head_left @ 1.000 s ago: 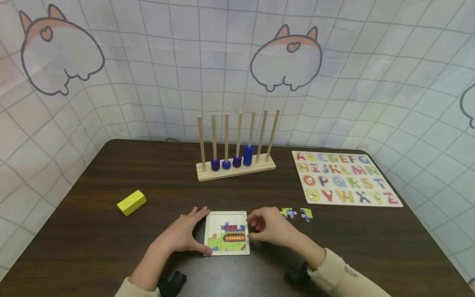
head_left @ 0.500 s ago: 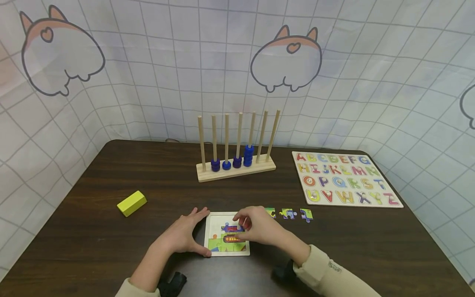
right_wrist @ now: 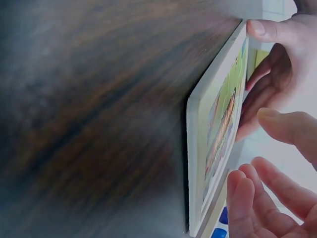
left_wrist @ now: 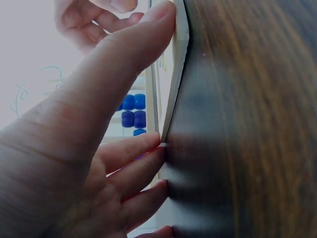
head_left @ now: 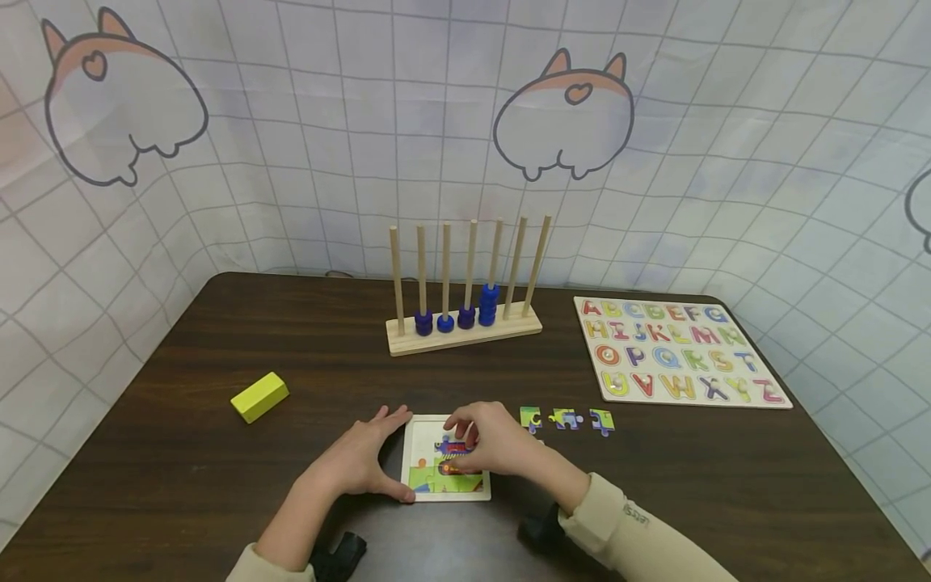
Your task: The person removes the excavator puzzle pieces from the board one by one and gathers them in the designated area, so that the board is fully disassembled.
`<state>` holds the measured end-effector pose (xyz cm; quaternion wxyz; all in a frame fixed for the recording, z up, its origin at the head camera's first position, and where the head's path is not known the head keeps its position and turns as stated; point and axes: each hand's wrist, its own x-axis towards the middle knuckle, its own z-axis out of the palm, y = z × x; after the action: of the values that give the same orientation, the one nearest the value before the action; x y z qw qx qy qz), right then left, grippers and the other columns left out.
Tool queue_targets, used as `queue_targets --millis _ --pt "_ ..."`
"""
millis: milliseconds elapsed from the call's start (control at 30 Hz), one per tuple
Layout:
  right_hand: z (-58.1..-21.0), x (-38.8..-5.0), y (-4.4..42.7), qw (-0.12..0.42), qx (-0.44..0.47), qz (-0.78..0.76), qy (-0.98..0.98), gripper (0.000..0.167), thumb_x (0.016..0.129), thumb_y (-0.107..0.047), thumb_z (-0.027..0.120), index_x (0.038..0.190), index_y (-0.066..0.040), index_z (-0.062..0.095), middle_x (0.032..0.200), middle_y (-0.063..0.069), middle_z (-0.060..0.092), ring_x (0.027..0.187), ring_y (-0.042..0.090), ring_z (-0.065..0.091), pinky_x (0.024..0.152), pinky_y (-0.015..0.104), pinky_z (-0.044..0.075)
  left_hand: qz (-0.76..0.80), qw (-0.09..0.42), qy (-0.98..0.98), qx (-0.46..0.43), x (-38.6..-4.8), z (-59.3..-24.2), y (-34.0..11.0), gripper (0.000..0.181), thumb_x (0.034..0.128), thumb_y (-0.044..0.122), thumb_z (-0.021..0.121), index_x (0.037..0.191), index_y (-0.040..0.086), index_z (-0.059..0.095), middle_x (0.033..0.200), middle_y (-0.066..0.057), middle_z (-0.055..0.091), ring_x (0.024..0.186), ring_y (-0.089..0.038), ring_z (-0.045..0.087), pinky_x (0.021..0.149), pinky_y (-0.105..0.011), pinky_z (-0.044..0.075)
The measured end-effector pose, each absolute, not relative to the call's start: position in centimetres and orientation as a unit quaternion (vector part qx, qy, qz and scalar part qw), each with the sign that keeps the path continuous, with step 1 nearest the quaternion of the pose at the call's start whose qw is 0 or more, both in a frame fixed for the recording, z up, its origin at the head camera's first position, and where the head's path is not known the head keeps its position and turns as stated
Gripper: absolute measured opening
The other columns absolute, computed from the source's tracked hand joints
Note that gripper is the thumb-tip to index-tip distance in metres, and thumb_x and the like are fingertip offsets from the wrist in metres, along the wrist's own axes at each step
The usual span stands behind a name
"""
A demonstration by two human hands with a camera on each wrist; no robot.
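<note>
A square wooden puzzle tray [head_left: 447, 495] lies on the table in the head view, its lower part filled with a vehicle picture on green. My left hand [head_left: 358, 457] spans its left side, thumb on the near corner and forefinger by the far corner. In the left wrist view, that thumb rests on the pale rim and the other fingers are fairly straight. Above the tray's right half hovers my right hand [head_left: 494, 440], fingers loosely bent, hiding part of the picture. The right wrist view shows a gap between its thumb [right_wrist: 287, 129] and fingers, nothing held.
Right of the tray lie loose jigsaw pieces [head_left: 565, 419] in a row. Behind stands a wooden peg stand [head_left: 465, 330] with blue and purple beads. An alphabet board [head_left: 680, 350] lies at right, a yellow block [head_left: 259, 397] at left. A patterned cloth [head_left: 342, 145] hangs behind the table.
My right hand has moved left, from the tray's right edge to over its picture. The leftmost loose piece has come into full view. The left hand stays in place.
</note>
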<state>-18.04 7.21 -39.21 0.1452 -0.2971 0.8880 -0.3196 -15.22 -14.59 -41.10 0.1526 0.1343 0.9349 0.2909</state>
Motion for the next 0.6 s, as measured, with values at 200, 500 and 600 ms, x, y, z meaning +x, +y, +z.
queue_targets --millis 200,500,600 --pt "-39.29 -18.25 7.10 0.153 -0.294 -0.310 0.891 0.037 0.068 -0.015 0.081 0.100 -0.004 0.066 0.080 0.002 0.059 0.067 0.012 0.054 0.057 0.019 0.046 0.296 0.148 0.933 0.139 -15.18 -40.96 -14.59 0.103 0.0525 0.047 0.085 0.138 0.012 0.041 0.144 -0.009 0.034 0.132 -0.039 0.025 0.098 -0.064 0.022" --pt "-39.33 -18.50 6.71 0.176 -0.278 -0.291 0.899 0.040 0.068 -0.019 0.082 0.101 -0.003 0.067 0.081 0.002 0.059 0.065 0.008 0.051 0.058 0.018 0.046 0.299 0.151 0.933 0.134 -15.20 -41.01 -14.55 0.102 0.0526 0.047 0.085 0.138 0.013 0.041 0.144 -0.008 0.034 0.129 -0.045 0.026 0.096 -0.065 0.024" --pt "-39.40 -18.58 6.55 0.179 -0.275 -0.279 0.903 0.041 0.067 -0.020 0.082 0.101 -0.004 0.067 0.081 0.002 0.058 0.066 0.009 0.050 0.058 0.018 0.045 0.299 0.151 0.933 0.134 -15.21 -41.00 -14.58 0.102 0.0528 0.047 0.085 0.138 0.014 0.041 0.144 -0.008 0.035 0.129 -0.045 0.026 0.096 -0.065 0.024"
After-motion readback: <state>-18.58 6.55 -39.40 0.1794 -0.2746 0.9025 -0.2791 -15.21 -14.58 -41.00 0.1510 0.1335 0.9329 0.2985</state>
